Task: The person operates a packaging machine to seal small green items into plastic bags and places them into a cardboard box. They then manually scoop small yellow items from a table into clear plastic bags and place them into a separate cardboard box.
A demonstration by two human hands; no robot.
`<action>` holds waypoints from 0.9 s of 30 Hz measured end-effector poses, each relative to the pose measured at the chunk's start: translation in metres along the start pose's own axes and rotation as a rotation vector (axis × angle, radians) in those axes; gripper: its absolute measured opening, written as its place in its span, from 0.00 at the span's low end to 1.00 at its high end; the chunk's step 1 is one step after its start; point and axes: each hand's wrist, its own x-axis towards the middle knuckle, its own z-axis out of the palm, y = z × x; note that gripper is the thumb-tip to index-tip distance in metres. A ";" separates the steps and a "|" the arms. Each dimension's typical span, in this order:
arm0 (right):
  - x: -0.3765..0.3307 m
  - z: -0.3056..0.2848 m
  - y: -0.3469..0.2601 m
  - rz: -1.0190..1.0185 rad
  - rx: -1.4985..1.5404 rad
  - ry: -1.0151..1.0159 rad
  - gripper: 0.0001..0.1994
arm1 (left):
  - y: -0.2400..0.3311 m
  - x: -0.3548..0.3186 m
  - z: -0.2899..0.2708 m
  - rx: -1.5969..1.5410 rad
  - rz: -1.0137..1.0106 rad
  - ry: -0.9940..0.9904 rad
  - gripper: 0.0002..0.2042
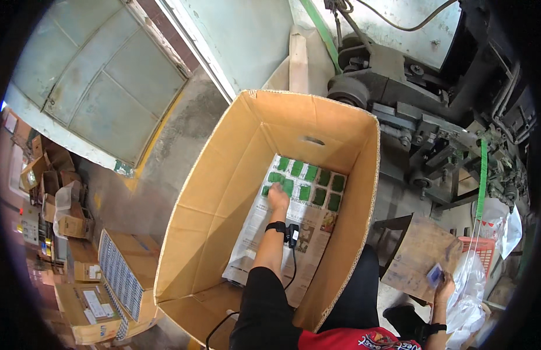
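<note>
Grey concrete workshop floor (177, 125), stained, with a yellow line beside a pale metal door (95, 81). Dark greasy strapping machine (422, 116) at upper right, green strap (483, 175) hanging from it. Stacks of smaller cardboard cartons (101, 280) at lower left. Tall open brown corrugated cardboard box (224, 175) at centre, bottom lined with printed newspaper (308, 233). Worn wooden stool top (419, 251) to the right of the box, white plastic bag (471, 291) beside it.

Rows of small green rectangular packets (314, 181) laid flat on the newspaper at the far end of the box, long axes running away from the body toward the far wall. Left hand (277, 197), black wrist strap with cable, reaching deep inside and resting at the near-left corner of the green rows, fingers curled down onto a packet; whether pinching or only pressing, cannot tell. Bare paper lying nearer the body, directly below that hand. Right hand (442, 286) well apart, outside the box, low by the stool, closed on a small blue-and-white packet (435, 274). Left hand far nearer the rows.
</note>
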 end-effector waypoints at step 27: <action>0.002 0.008 -0.016 -0.032 -0.110 0.036 0.09 | 0.052 -0.068 0.001 0.648 0.366 -0.242 0.22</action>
